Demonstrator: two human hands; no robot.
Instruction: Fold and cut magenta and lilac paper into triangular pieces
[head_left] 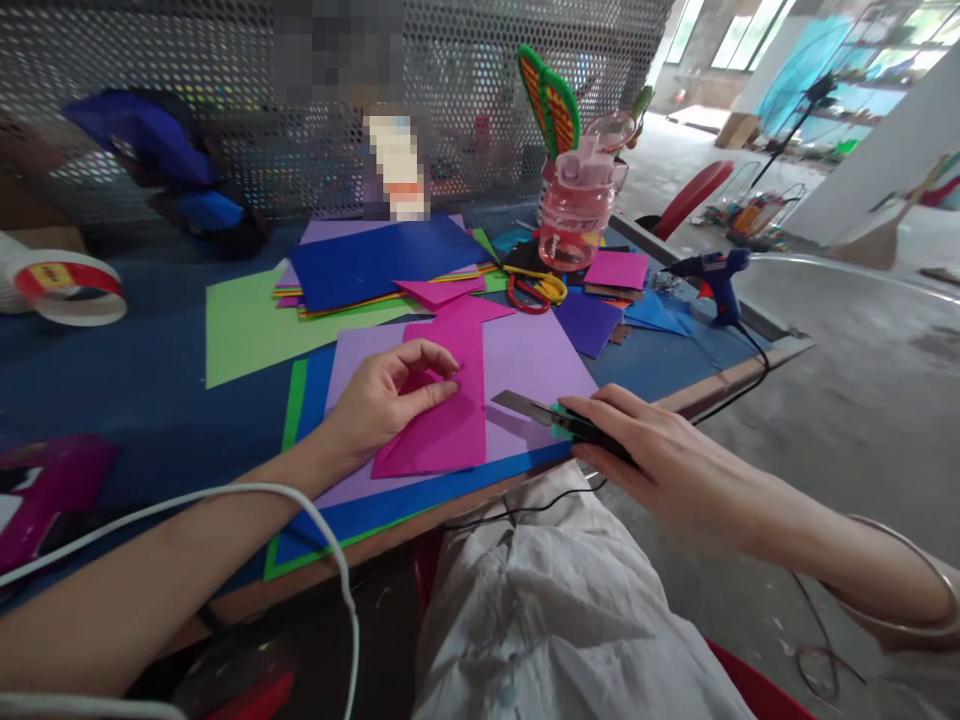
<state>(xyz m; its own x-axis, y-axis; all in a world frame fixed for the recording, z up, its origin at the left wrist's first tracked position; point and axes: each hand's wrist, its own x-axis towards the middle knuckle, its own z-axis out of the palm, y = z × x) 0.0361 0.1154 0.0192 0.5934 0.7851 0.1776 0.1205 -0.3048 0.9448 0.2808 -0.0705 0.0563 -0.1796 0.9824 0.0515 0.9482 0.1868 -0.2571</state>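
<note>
My left hand [401, 395] hovers over a magenta foam sheet [461, 430], its thumb and index finger drawn close together. Whatever those fingertips hold, if anything, is too small to make out. In my right hand [637, 440] is a utility knife [562, 418] with a green part near its front. Its blade is out and points left toward the magenta sheet's right edge. The magenta sheet lies on a lilac sheet [532, 370], which rests over a blue sheet [420, 502] and a green one [295, 405] by the table's front edge.
Behind lie stacked coloured sheets [390, 260], scissors [536, 292] and a pink transparent bottle [574, 215]. A glue gun [716, 280] stands at the right edge, its black cord hanging down. Tape [71, 288] sits at left; a white cable [341, 560] crosses my left forearm.
</note>
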